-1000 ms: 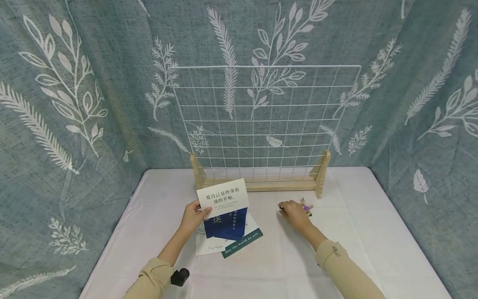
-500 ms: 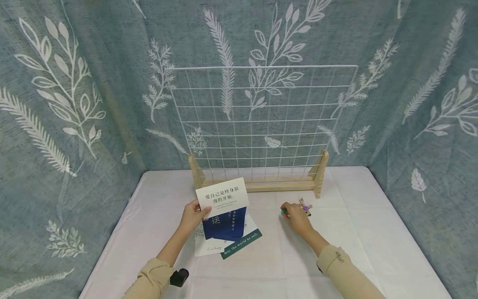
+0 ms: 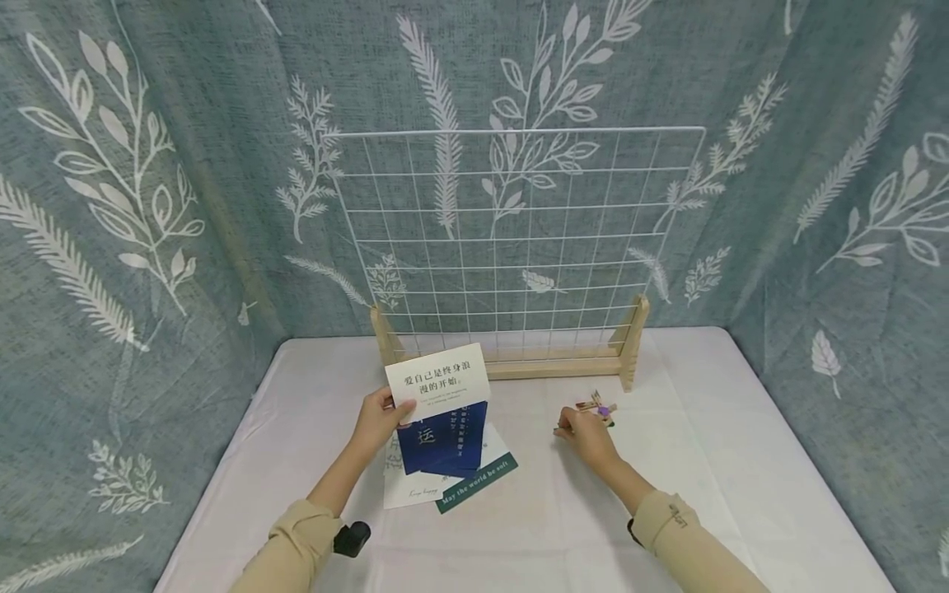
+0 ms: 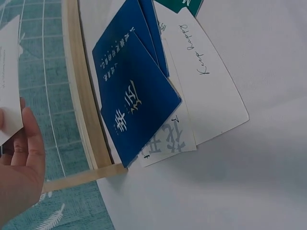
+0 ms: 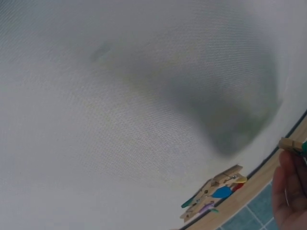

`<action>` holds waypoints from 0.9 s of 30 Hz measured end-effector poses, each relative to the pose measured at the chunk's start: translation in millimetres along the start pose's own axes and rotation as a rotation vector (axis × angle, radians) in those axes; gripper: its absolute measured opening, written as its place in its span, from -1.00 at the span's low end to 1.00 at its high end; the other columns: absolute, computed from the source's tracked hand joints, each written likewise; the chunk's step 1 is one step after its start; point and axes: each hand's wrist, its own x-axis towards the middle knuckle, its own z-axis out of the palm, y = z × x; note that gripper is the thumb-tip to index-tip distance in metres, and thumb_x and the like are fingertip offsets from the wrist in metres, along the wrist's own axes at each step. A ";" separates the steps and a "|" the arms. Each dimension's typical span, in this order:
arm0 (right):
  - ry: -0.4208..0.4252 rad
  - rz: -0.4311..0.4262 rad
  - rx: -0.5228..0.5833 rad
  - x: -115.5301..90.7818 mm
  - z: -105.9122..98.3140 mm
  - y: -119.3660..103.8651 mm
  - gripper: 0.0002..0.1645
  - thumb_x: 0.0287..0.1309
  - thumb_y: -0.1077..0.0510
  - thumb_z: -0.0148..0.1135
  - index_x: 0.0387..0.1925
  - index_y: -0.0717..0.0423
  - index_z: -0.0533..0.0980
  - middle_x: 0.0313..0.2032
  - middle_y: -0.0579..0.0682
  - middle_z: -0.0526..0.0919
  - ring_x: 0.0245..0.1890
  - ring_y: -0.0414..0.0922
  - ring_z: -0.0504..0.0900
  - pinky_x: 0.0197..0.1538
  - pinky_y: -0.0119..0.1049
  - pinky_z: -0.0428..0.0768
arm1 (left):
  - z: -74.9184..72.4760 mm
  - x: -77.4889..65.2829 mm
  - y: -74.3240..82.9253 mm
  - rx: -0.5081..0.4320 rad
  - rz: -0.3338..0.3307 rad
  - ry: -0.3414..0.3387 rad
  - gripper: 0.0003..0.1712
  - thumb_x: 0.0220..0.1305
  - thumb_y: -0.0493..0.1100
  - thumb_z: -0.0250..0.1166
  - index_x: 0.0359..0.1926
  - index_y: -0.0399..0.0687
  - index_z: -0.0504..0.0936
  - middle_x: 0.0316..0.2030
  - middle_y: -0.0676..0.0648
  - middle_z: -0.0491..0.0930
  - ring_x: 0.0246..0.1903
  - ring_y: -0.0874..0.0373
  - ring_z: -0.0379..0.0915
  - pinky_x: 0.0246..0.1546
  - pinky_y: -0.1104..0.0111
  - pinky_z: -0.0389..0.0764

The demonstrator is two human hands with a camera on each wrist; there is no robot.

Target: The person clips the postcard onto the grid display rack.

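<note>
My left hand [image 3: 376,424] pinches the left edge of a white card [image 3: 437,381] printed with dark Chinese text, raised above the table. Below it lie several overlapping cards: dark blue ones [image 4: 139,103] with pale lettering, a white one [image 4: 208,79] reading "Keep happy", and a green-banded one [image 3: 476,483] reading "May the world be soft". My right hand [image 3: 589,436] holds a small wooden clothespin [image 5: 289,144] with a green piece on it between thumb and fingers. Just beyond that hand, more clothespins [image 5: 213,191] with coloured decorations lie in a small heap.
A white wire grid [image 3: 511,240] stands upright in a wooden base [image 3: 556,368] at the back of the white-covered table [image 3: 697,428]. Leaf-patterned teal curtains [image 3: 185,247] enclose the back and both sides.
The left hand has lifted the white card slightly, uncovering more of the blue cards. The right hand has shifted slightly, and the green on its clothespin shows less in the head view than half a second ago.
</note>
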 end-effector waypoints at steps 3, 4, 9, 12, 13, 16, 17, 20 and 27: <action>0.007 -0.002 0.013 0.0 -1.3 -2.6 -0.76 -0.16 0.35 0.41 -0.62 0.19 0.45 -0.59 0.04 0.64 -0.57 -0.13 0.59 -0.49 -0.36 0.55 | -0.1 0.3 2.2 -0.026 -0.005 -0.007 -0.63 0.27 -0.42 0.13 0.09 -0.50 0.42 -0.05 -0.50 0.52 -0.18 -0.16 0.63 -0.37 0.37 0.70; 0.010 0.001 0.021 -0.2 -1.9 -3.4 -0.75 -0.16 0.36 0.41 -0.61 0.19 0.44 -0.59 0.04 0.63 -0.57 -0.12 0.59 -0.50 -0.35 0.54 | -0.1 0.9 2.7 -0.033 -0.002 -0.012 -0.63 0.28 -0.42 0.12 0.10 -0.50 0.42 -0.04 -0.50 0.52 -0.17 -0.15 0.63 -0.37 0.38 0.69; 0.009 0.020 0.055 -0.3 -4.1 -5.8 -0.76 -0.13 0.38 0.39 -0.54 0.20 0.43 -0.57 0.05 0.63 -0.55 -0.13 0.58 -0.49 -0.35 0.54 | -1.6 4.6 6.6 -0.047 0.002 -0.020 -0.62 0.31 -0.41 0.08 0.13 -0.46 0.40 0.02 -0.48 0.50 -0.14 -0.15 0.62 -0.36 0.43 0.68; 0.003 0.020 0.067 0.2 -4.0 -5.6 -0.78 -0.12 0.39 0.38 -0.45 0.23 0.46 -0.52 0.08 0.66 -0.50 -0.09 0.64 -0.44 -0.31 0.59 | -3.0 7.8 8.1 -0.044 0.003 -0.014 -0.62 0.32 -0.40 0.08 0.14 -0.46 0.39 0.03 -0.48 0.50 -0.14 -0.13 0.61 -0.35 0.41 0.69; 0.000 0.022 0.071 0.3 -4.1 -5.6 -0.78 -0.12 0.40 0.37 -0.42 0.24 0.47 -0.50 0.09 0.67 -0.48 -0.07 0.65 -0.42 -0.29 0.61 | -3.5 9.0 8.3 -0.042 0.002 -0.013 -0.62 0.32 -0.40 0.08 0.14 -0.45 0.39 0.03 -0.48 0.49 -0.15 -0.11 0.62 -0.34 0.39 0.69; -0.010 0.036 0.082 0.5 -4.9 -5.9 -0.78 -0.09 0.40 0.35 -0.35 0.28 0.51 -0.45 0.13 0.69 -0.43 -0.02 0.68 -0.37 -0.25 0.64 | -4.8 11.1 9.4 -0.041 0.004 -0.014 -0.62 0.32 -0.39 0.09 0.14 -0.44 0.40 0.02 -0.47 0.50 -0.19 -0.03 0.63 -0.33 0.38 0.69; -0.015 0.039 0.084 0.5 -5.2 -6.2 -0.79 -0.08 0.40 0.35 -0.33 0.30 0.52 -0.44 0.14 0.70 -0.41 -0.01 0.69 -0.36 -0.25 0.65 | -5.2 11.6 9.9 -0.041 0.004 -0.014 -0.62 0.32 -0.38 0.09 0.14 -0.43 0.40 0.01 -0.46 0.51 -0.21 0.01 0.63 -0.34 0.40 0.69; -0.030 0.044 0.099 0.4 -6.6 -7.2 -0.81 -0.05 0.41 0.32 -0.31 0.35 0.56 -0.40 0.17 0.71 -0.40 0.00 0.70 -0.34 -0.26 0.66 | -7.0 11.8 11.7 -0.036 0.008 -0.018 -0.63 0.33 -0.37 0.09 0.13 -0.42 0.41 -0.01 -0.45 0.52 -0.26 0.11 0.62 -0.38 0.48 0.66; -0.016 0.018 0.078 1.3 -10.5 -8.2 -0.86 -0.07 0.38 0.35 -0.38 0.31 0.58 -0.43 0.12 0.70 -0.42 -0.03 0.68 -0.34 -0.24 0.65 | -13.6 13.1 19.8 -0.016 0.038 -0.009 -0.62 0.33 -0.36 0.10 0.14 -0.42 0.42 -0.03 -0.45 0.53 -0.31 0.17 0.60 -0.44 0.52 0.63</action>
